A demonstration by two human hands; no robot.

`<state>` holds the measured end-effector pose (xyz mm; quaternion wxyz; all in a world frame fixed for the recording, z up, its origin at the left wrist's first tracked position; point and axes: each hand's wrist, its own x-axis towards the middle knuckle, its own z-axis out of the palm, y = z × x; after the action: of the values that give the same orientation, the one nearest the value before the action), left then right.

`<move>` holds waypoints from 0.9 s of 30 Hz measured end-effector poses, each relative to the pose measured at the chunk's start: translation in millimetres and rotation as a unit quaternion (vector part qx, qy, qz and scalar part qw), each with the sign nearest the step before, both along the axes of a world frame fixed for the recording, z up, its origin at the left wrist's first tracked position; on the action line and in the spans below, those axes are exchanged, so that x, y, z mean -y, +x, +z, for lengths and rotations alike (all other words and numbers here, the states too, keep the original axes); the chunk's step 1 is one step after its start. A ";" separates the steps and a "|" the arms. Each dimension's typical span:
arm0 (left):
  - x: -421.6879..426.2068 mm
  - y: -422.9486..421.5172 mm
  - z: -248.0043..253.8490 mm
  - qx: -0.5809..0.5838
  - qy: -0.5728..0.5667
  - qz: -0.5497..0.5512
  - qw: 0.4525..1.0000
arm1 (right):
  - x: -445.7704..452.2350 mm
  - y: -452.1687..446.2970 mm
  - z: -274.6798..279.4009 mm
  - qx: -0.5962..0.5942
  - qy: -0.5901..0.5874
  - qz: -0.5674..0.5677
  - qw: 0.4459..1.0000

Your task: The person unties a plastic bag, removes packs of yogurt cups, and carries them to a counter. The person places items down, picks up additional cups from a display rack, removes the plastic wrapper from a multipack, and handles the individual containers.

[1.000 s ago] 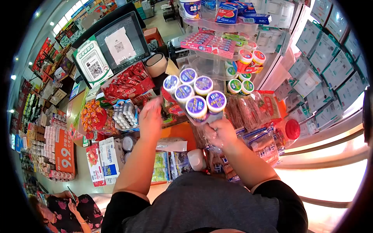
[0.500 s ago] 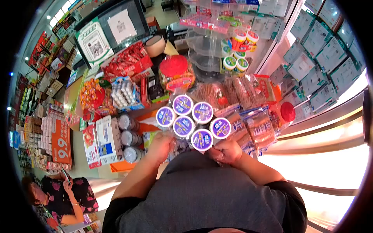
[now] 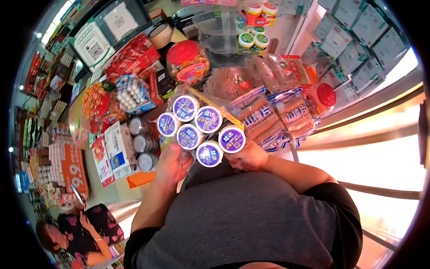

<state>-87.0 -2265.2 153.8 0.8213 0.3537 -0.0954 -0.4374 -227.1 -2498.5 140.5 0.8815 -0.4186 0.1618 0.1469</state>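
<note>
Several round tubs with purple and white lids (image 3: 209, 119) are bundled in clear plastic wrap close to my body. My left hand (image 3: 174, 162) is closed at the lower left side of the bundle, on its wrap. At the lower right, my right hand (image 3: 247, 156) grips the wrap, its fingertips partly hidden by a lid. A thin yellow strip (image 3: 215, 105) runs along the bundle's far right side. Just beyond the bundle lie bags of reddish-brown snack rolls (image 3: 257, 117).
A red-lidded candy jar (image 3: 187, 62) stands behind the bundle. At the left are grey-lidded cans (image 3: 142, 144), a white carton (image 3: 120, 150) and a tray of wrapped white sticks (image 3: 133, 93). A tiered clear rack (image 3: 217, 42) stands at the back. A person (image 3: 85, 235) holds a phone at the lower left.
The bundle has come down toward my body and turned. My left hand, apart from the bundle a second ago, is now on its wrap. The view has shifted over the counter.
</note>
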 end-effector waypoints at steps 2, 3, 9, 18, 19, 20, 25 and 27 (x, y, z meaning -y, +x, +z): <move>10.5 -7.7 7.5 0.013 0.073 0.064 0.995 | -5.6 2.0 9.8 0.024 -0.109 0.007 0.994; 9.4 -6.9 4.7 0.018 0.068 0.052 0.996 | -5.1 0.5 3.4 0.015 -0.107 0.028 0.994; 17.9 -11.8 8.2 -0.108 0.042 0.086 0.990 | 9.3 4.3 10.2 0.213 -0.215 0.238 0.923; -29.8 -10.0 -19.7 -0.181 0.163 0.123 0.962 | 188.2 -97.6 -63.4 -0.084 -0.603 -0.363 0.706; -26.0 -15.8 -18.8 -0.197 0.178 0.130 0.955 | 206.7 -115.1 -60.1 -0.125 -0.662 -0.342 0.656; -23.0 -19.6 -18.5 -0.195 0.187 0.131 0.954 | 220.3 -127.2 -56.4 -0.164 -0.715 -0.319 0.600; -20.2 -28.3 -24.4 -0.169 0.157 0.106 0.967 | 225.3 -133.4 -92.9 -0.266 -0.437 -0.371 0.775; -22.4 -33.4 -18.2 -0.190 0.144 0.110 0.965 | 227.6 -110.1 -110.8 -0.198 -0.395 -0.384 0.811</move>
<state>-120.4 -2242.8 135.6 0.8076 0.3869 0.1662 -0.4128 -337.2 -2726.2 29.6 0.5737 -0.5968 0.5241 -0.2002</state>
